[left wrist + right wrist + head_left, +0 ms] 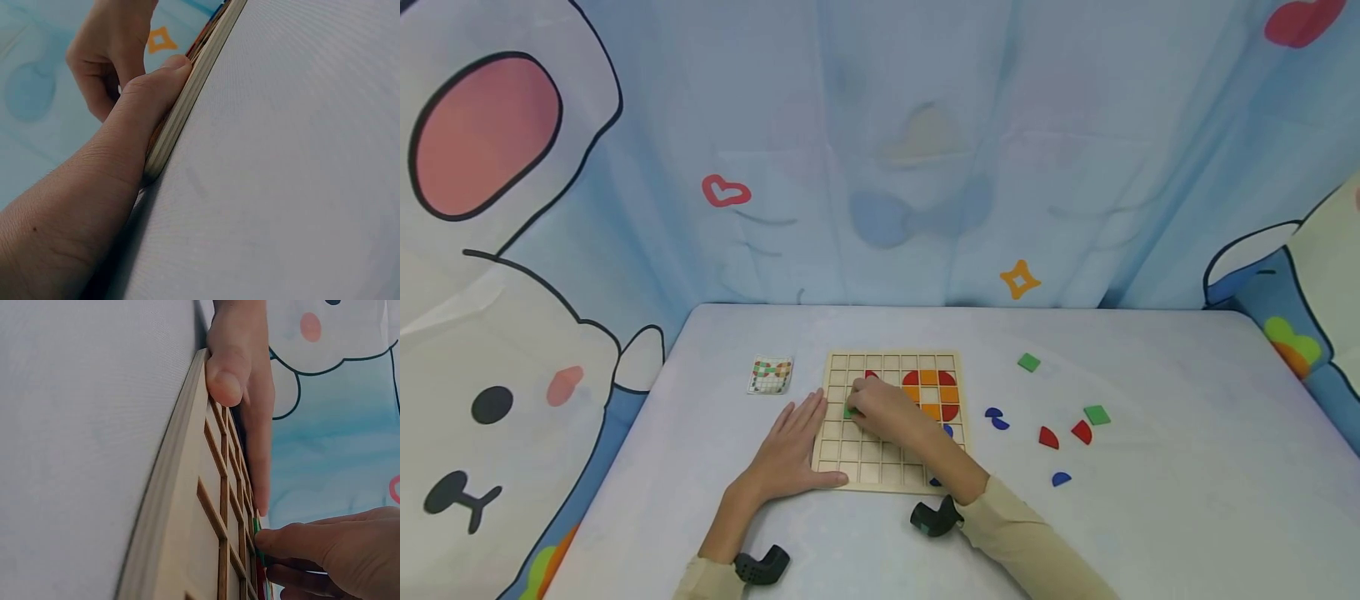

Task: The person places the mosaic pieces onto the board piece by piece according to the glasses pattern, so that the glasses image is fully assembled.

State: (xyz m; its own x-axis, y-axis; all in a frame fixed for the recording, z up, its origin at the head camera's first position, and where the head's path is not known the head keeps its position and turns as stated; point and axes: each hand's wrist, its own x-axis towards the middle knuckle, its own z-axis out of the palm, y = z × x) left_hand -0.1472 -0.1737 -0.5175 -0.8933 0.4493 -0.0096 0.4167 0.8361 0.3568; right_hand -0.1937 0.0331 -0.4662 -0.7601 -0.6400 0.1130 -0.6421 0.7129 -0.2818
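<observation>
A wooden grid board (870, 475) lies on the table. My left hand (790, 450) rests along its left edge, fingers straight and thumb on the near left corner; the right wrist view shows that thumb (228, 384) over the frame. My right hand (887, 411) reaches across the board and pinches a green piece (848, 412) at the left part of the grid; the same green piece (258, 534) shows at the fingertips in the right wrist view. Orange squares (928, 377) and red rounded pieces (950, 412) fill cells at the right. A red piece (870, 374) is partly hidden behind the right hand.
A small pattern card (771, 375) lies left of the board. To the right are loose green pieces (1028, 362), red pieces (1048, 437) and blue pieces (1061, 479). A printed curtain (925, 250) hangs behind the table.
</observation>
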